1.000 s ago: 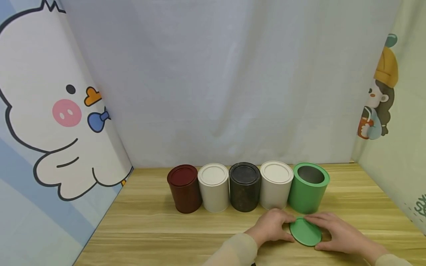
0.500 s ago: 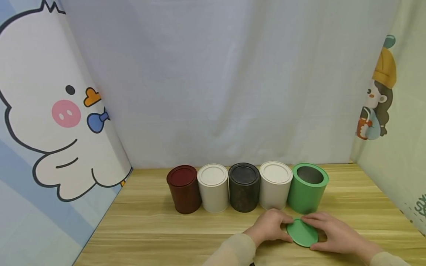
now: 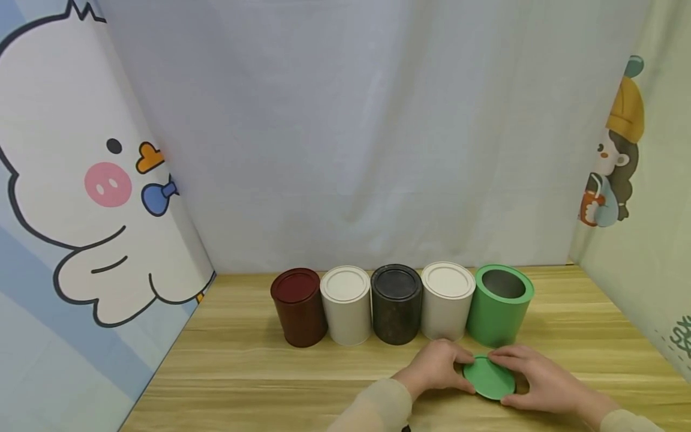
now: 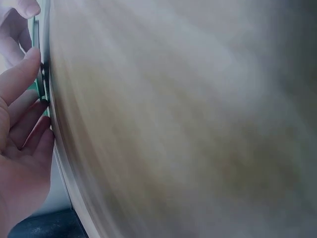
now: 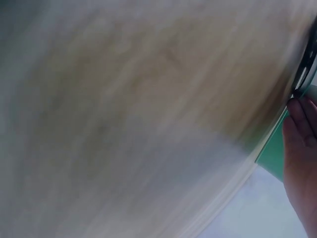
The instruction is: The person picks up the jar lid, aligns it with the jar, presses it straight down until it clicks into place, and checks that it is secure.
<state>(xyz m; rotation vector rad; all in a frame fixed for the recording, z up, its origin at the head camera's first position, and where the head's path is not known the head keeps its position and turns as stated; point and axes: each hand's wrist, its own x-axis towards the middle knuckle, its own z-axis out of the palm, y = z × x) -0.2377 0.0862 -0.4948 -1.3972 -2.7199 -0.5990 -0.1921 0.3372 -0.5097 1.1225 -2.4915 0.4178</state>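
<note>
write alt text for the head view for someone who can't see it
Two hands, left hand and right hand, grip a green lid by its edges, low over a wooden table. Behind it stand five cans in a row: red can, white can, black can, second white can and an open green can.

Left hand (image 3: 438,366) low and palm-down, fingers curled inward at the tips, right hand (image 3: 531,375) opposite, fingers spread and bent, fingertips of both nearly meeting, forearms in beige sleeves angling in from the near edge, wrists flat
</note>
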